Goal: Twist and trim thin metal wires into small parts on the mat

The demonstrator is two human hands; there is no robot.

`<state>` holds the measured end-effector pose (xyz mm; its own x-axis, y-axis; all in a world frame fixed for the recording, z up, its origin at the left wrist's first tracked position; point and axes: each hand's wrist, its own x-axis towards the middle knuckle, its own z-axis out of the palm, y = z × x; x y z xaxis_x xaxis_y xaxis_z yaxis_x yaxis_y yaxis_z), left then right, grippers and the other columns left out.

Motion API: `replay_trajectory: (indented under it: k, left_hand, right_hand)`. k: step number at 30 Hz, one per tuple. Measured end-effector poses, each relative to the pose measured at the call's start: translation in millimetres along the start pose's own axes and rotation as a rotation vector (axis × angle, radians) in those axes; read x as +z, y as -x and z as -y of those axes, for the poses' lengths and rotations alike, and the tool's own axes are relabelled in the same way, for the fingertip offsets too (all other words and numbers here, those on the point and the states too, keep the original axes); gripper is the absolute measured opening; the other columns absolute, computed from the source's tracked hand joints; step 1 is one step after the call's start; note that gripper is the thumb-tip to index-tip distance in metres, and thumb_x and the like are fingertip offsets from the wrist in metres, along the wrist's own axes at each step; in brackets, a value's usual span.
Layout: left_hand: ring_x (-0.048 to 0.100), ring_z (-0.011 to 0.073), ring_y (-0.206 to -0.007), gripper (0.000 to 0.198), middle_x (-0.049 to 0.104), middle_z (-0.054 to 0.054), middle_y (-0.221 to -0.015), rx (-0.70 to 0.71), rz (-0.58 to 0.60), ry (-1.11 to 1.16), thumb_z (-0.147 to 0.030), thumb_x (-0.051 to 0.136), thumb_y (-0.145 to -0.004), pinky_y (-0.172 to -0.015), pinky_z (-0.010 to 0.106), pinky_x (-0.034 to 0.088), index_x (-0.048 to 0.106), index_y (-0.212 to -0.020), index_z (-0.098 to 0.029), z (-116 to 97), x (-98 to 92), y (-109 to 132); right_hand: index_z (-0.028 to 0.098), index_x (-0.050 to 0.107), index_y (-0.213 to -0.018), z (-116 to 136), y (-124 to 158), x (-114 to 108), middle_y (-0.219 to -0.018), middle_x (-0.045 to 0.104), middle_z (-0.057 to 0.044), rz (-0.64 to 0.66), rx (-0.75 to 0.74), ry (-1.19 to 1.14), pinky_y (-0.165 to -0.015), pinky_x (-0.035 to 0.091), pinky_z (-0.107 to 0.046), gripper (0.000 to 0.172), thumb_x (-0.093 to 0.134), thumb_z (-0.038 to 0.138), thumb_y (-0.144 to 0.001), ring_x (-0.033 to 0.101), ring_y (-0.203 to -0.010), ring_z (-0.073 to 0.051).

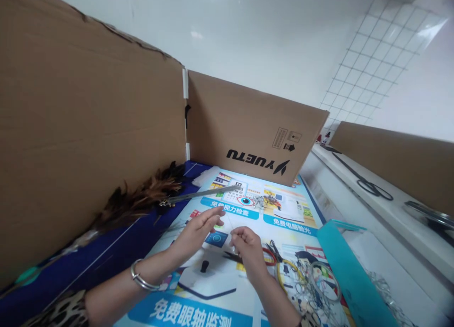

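My left hand (198, 232) hovers over a printed poster (248, 213) on the table, fingers stretched and pinched at the tips, a silver bangle on its wrist. My right hand (248, 246) is close beside it, fingers curled in a pinch. A thin pale thread or wire seems to run between the two hands, too fine to name. Under my right hand lie red-handled pliers (267, 256).
Cardboard walls (88, 128) stand left and behind. Brown feathers (142, 199) and a metal ruler (205, 193) lie at the left. Wire rings and chains (315, 284) are heaped at the right beside a teal box lid (347, 265). Scissors (369, 185) rest on a white ledge.
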<state>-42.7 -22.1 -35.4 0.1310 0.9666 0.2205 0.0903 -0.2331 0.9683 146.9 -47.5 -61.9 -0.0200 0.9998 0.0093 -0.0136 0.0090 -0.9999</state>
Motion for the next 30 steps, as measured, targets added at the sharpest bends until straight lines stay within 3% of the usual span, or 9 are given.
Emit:
replay_trajectory:
  k: [5,9,15,20,30]
  left_hand:
    - [0.072,0.0237,-0.097,0.034,0.078,0.01,-0.107,-0.006,-0.152,0.154,-0.048,0.06,-0.094,-0.083,0.035,0.057,0.075,-0.109,-0.02,-4,2.4,1]
    - [0.072,0.0221,-0.087,0.028,0.078,0.007,-0.094,-0.031,-0.249,0.251,-0.046,0.068,-0.089,-0.079,0.034,0.058,0.074,-0.098,-0.02,-2,-5.7,1]
    - [0.069,0.0195,-0.074,0.028,0.075,0.004,-0.082,-0.061,-0.333,0.309,-0.045,0.079,-0.079,-0.069,0.03,0.057,0.076,-0.092,-0.02,6,-12.9,-8]
    - [0.068,0.0189,-0.073,0.033,0.071,0.002,-0.077,-0.09,-0.334,0.37,-0.05,0.081,-0.075,-0.066,0.029,0.057,0.072,-0.083,-0.019,6,-13.6,-13]
    - [0.065,0.0169,-0.071,0.038,0.068,0.0,-0.072,-0.13,-0.279,0.502,-0.051,0.084,-0.072,-0.069,0.03,0.053,0.065,-0.076,-0.018,-1,-18.6,-14]
  right_hand:
    - [0.018,0.066,-0.08,-13,1,6,-0.06,0.058,0.003,0.067,-0.015,0.042,-0.052,0.031,-0.023,0.015,0.065,0.033,-0.078,0.042,-0.053,-0.011]
    - [0.019,0.065,-0.079,-18,4,10,-0.057,0.049,0.005,0.099,-0.049,0.117,-0.052,0.03,-0.023,0.018,0.064,0.036,-0.083,0.039,-0.054,-0.011]
    - [0.02,0.064,-0.077,-12,10,12,-0.056,0.046,0.005,-0.023,-0.175,0.303,-0.051,0.03,-0.024,0.019,0.059,0.035,-0.087,0.039,-0.052,-0.013]
    - [0.022,0.066,-0.078,-10,13,11,-0.054,0.049,0.005,-0.139,-0.301,0.521,-0.051,0.033,-0.025,0.019,0.054,0.03,-0.09,0.046,-0.051,-0.014]
    - [0.022,0.066,-0.081,-11,13,8,-0.067,0.063,0.002,-0.092,-0.375,0.606,-0.061,0.041,-0.025,0.021,0.051,0.026,-0.094,0.059,-0.062,-0.016]
